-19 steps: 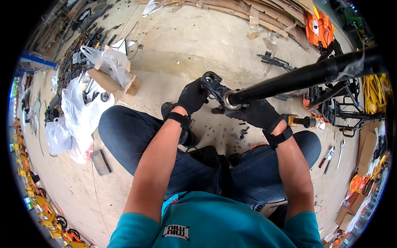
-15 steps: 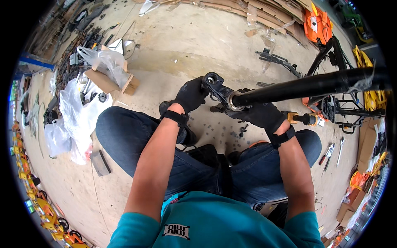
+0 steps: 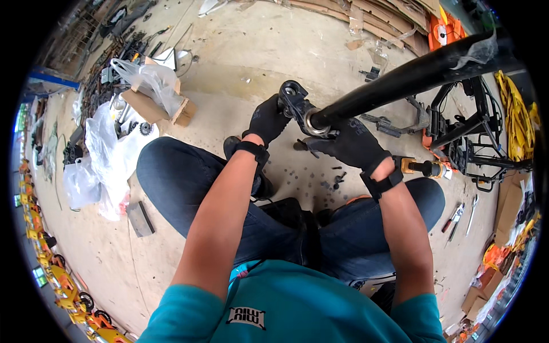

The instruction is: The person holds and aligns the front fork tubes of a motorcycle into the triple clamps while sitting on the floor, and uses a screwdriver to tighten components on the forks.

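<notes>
Left hand (image 3: 266, 121) gripping black bracket (image 3: 298, 110) ahead of knees; right hand (image 3: 355, 146) seems closed round its ring end, fingers mostly hidden. Black tube (image 3: 400, 83) runs up-right from there. Farther: cardboard sheets (image 3: 389, 26).

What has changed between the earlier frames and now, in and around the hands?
The black tube has swung: its far end now lies nearer the picture's top. The black bracket at its near end has moved slightly up the view too, with the left hand and right hand. Nothing was visibly grasped or released. The cardboard box and yellow-and-black power tool stayed put.
</notes>
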`<state>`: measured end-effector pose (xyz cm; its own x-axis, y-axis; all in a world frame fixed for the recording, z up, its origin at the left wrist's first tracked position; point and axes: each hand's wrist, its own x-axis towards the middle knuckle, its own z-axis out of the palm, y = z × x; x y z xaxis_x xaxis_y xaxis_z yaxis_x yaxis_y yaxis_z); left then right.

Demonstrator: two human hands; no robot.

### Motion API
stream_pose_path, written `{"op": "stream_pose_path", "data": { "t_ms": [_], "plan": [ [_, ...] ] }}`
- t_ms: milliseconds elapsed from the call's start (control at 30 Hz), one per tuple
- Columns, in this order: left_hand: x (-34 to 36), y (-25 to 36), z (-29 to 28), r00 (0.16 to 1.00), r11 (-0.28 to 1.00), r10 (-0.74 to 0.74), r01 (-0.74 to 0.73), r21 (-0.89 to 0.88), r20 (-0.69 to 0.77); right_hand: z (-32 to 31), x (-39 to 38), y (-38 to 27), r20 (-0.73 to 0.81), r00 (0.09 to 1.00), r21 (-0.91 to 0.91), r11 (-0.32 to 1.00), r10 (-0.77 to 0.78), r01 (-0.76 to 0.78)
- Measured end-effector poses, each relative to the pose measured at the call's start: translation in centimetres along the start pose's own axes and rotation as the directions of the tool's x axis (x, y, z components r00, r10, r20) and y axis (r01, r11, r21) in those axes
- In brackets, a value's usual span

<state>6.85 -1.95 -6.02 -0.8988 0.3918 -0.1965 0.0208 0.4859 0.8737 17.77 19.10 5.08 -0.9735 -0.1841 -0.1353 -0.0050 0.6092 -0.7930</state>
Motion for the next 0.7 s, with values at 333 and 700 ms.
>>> {"op": "stream_pose_path", "data": {
  "t_ms": [333,700],
  "plan": [
    [-0.3,-1.2,2.0,0.947,0.959,0.279,-0.265,0.100,-0.161,1.0,-1.5,1.2,0.001,0.997,0.022,0.997,-0.080,0.080],
    [0.0,0.1,3.1,0.961,0.970,0.229,-0.212,0.121,-0.152,0.4,-1.7,0.4,0.075,0.997,0.249,0.969,-0.020,0.001]
  ]
}}
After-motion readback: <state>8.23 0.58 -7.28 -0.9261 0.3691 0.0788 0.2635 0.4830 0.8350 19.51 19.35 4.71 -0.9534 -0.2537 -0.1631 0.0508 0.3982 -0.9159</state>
